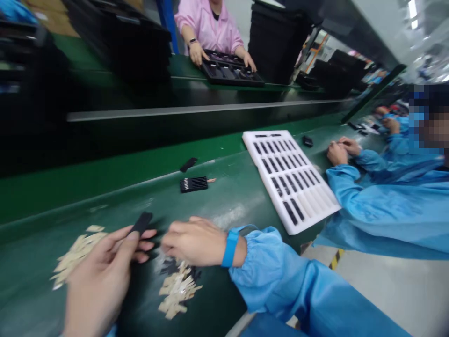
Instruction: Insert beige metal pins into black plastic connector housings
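Observation:
In the head view, my left hand (105,267) pinches a small flat black rectangular piece (142,223) between thumb and fingers. A pile of cream-coloured strips (79,250) lies just beyond and left of that hand. My right hand (196,241), with a blue wristband (230,248), reaches down to the bench with its fingers curled together. Their tips are blurred, and anything in them is hidden. Small black bits (170,267) lie under these fingers, beside a second pile of cream strips (178,290).
A white tray (308,216) holding rows of black pieces lies on the green bench (224,199). Near it are a black slotted block (194,184) and a black scrap (188,164). Co-workers sit at right, one person's hands (342,150) near the tray. Across, another handles a black tray (231,75).

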Demonstrator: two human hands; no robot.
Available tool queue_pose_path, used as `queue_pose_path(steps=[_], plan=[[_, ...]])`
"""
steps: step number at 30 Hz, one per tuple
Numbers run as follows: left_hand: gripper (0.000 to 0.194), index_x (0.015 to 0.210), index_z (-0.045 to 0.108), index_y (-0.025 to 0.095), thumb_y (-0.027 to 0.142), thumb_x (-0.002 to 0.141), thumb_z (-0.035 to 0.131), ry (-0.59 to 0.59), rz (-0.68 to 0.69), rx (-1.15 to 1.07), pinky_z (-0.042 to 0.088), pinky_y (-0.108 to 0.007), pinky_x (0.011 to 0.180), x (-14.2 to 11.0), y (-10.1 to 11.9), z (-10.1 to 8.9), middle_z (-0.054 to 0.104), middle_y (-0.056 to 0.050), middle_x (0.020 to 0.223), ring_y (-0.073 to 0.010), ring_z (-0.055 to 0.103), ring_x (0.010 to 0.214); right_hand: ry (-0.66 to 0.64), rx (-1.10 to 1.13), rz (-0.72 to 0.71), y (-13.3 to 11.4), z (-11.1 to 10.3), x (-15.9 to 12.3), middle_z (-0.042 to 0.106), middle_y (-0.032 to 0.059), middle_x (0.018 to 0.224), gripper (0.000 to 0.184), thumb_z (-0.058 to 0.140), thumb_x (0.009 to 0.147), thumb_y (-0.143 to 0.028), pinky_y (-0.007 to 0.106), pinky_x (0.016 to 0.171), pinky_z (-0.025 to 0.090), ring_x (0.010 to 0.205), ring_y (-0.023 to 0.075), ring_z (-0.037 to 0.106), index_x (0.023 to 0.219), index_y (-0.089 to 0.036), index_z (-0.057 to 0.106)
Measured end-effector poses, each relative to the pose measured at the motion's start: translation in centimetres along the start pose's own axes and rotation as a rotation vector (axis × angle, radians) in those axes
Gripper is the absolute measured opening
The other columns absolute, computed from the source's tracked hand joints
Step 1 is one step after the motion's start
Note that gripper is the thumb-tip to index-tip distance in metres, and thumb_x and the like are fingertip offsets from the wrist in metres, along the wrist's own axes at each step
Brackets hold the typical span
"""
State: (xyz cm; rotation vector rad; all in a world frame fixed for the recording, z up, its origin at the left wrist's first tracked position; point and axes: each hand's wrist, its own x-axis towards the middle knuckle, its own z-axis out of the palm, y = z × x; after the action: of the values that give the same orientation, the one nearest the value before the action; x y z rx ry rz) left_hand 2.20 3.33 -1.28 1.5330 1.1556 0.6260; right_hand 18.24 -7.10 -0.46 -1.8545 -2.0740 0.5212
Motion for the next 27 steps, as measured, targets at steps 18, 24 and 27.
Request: queue_pose_path(steps=[18,24,27], plan=[[0.027,0.107,0.066,0.015,0.038,0.093,0.061,-0.265,0.165,-0.025,0.047,-0.024,0.073,-1.7,0.8,1.0,0.067,-0.003,0.086,-0.0133,0.061,0.08,0.381,0.898,0.27,0.9,-1.2,-1.2,0.068,0.0022,0.079,0.027,0.073,0.091,-0.04,0.029,0.064,0.055,0.064,0.0147,0.064,0.107,-0.019,0.068],[0.041,0.101,0.07,0.012,0.051,0.094,0.06,-0.473,0.007,-0.168,0.038,-0.023,0.054,-1.7,1.4,0.4,0.05,0.004,0.057,-0.009,0.047,0.051,0.57,0.77,0.16,0.6,-0.8,-1.7,0.073,0.0051,0.1,0.008,0.071,0.094,-0.031,0.036,0.083,0.059,0.086,0.0199,0.071,0.098,-0.024,0.074],[0.041,0.099,0.069,0.012,0.052,0.093,0.062,-0.558,-0.05,-0.282,0.036,-0.022,0.051,-1.8,1.5,0.2,0.046,0.006,0.053,-0.0071,0.042,0.047,0.612,0.64,0.061,0.4,-0.7,-1.8,0.072,0.0061,0.103,0.007,0.066,0.097,-0.026,0.039,0.089,0.057,0.094,0.0226,0.07,0.097,-0.026,0.073]])
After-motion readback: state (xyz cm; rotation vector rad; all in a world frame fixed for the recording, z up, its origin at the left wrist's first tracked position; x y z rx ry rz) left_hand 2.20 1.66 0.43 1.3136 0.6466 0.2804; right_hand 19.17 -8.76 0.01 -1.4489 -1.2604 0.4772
